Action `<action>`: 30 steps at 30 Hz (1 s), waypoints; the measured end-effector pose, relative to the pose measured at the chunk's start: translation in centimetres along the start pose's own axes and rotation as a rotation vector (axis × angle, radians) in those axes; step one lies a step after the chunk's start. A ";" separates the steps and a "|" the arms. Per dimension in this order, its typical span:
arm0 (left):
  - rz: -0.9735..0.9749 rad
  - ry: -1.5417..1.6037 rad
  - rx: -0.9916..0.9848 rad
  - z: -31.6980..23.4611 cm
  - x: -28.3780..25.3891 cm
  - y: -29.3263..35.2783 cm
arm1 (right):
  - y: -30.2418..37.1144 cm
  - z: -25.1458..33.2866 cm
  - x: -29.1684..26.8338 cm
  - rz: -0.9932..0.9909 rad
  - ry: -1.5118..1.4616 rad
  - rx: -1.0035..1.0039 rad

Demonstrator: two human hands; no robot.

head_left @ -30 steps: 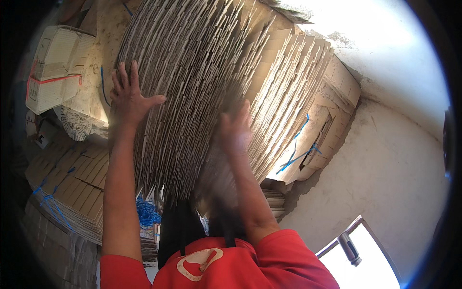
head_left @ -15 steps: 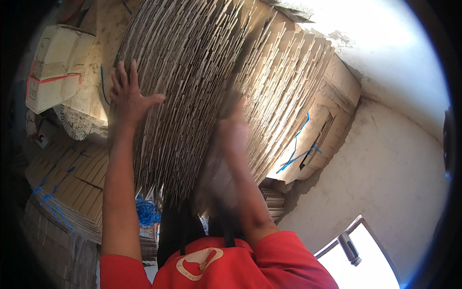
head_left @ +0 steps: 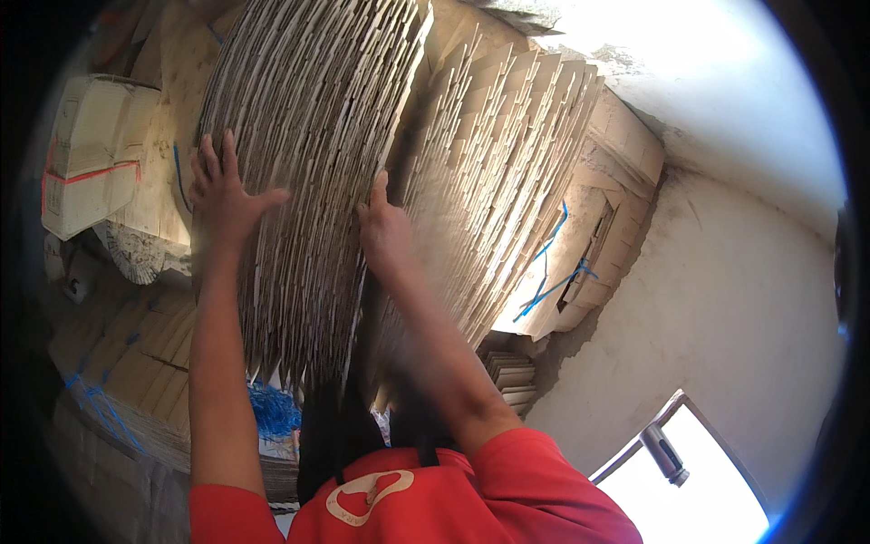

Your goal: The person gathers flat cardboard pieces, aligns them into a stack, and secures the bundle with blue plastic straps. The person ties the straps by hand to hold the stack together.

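Observation:
A thick row of flat cardboard sheets [head_left: 304,190], edges upward, stands in front of me. My left hand [head_left: 225,195] lies against its left side, fingers and thumb spread, holding nothing between them. My right hand [head_left: 388,238] is closed at the row's right side, one digit pointing forward along the edges; its other fingers are partly hidden in the dark gap. Right of that gap stands a second row of cardboard sheets [head_left: 507,172], fanned and brightly lit.
Tied cardboard bundles [head_left: 136,363] lie at the lower left, near blue twine [head_left: 274,412]. A pale carton [head_left: 100,150] with a red strap stands far left. Blue cord [head_left: 555,281] crosses cardboard on the right, beside a rough wall [head_left: 707,272].
My right hand has shifted left to the near row's right side. The gap between the rows has widened, and the left row appears more upright and further left.

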State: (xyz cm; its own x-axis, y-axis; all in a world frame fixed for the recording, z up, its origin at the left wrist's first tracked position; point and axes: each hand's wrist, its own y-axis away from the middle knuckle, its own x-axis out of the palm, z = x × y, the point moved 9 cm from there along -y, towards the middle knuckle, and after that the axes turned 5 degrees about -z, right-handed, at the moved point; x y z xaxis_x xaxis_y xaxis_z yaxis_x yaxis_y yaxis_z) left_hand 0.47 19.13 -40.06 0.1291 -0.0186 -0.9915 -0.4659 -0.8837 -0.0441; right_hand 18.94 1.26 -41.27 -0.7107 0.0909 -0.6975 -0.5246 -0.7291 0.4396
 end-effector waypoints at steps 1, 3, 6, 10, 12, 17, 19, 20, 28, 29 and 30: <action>0.027 -0.033 -0.003 -0.1 -0.1 -0.1 | 0.1 -0.2 -0.3 -0.044 0.042 -0.019; 0.080 -0.099 -0.009 -0.2 -0.4 -0.2 | 0.9 -0.5 -1.2 -0.130 0.128 -0.056; 0.054 -0.111 0.020 -0.9 -1.0 -0.1 | 2.4 -7.7 -2.3 -0.297 -0.185 0.135; 0.017 -0.151 0.033 -0.6 -1.5 0.1 | 4.6 -8.3 -8.8 -0.504 0.218 0.141; 0.022 -0.163 0.039 -0.9 -1.5 0.0 | 5.1 -8.4 -9.6 -0.483 0.386 0.174; 0.011 -0.135 0.040 -0.9 -1.5 -0.1 | 4.2 -9.1 -6.2 -0.406 0.451 0.203; 0.017 -0.134 0.034 -0.8 -1.3 0.0 | 4.2 -8.6 -5.9 -0.390 0.426 0.208; 0.028 -0.140 0.029 -0.7 -1.2 0.0 | 4.2 -8.3 -5.6 -0.381 0.359 0.200; 0.014 -0.100 0.032 -0.7 -1.1 0.0 | 3.8 -7.6 -4.8 -0.297 0.334 0.146; 0.018 -0.099 0.031 -0.8 -1.1 0.0 | 3.9 -7.6 -4.7 -0.299 0.256 0.152; 0.023 -0.100 0.029 -0.7 -1.1 0.1 | 3.8 -7.0 -4.6 -0.285 0.268 0.141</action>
State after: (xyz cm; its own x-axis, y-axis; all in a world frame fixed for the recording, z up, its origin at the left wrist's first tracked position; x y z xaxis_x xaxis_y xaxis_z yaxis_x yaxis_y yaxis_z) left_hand 0.92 18.75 -38.89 0.0312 0.0093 -0.9995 -0.4933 -0.8695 -0.0235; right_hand 23.53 -6.71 -40.33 -0.3902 0.0823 -0.9171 -0.7551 -0.5985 0.2676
